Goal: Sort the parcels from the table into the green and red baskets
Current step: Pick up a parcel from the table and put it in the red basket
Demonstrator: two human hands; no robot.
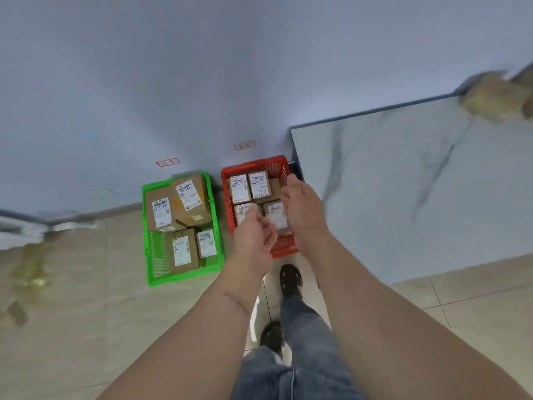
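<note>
A green basket (148,226) stands on the floor by the wall and holds several brown labelled parcels (189,199). To its right a red basket (253,166) holds several smaller labelled parcels (259,184). Both my hands hover over the red basket and hold nothing. My left hand (255,230) has loosely curved fingers above the basket's near half. My right hand (301,204) is relaxed over its right side. On the marble table (403,183) at the right, a blurred brown parcel (490,96) lies at the far corner.
Small labels (168,162) are stuck on the wall above each basket. My feet in dark sandals (290,280) stand on the tiled floor just before the red basket. The table's near edge runs along the right.
</note>
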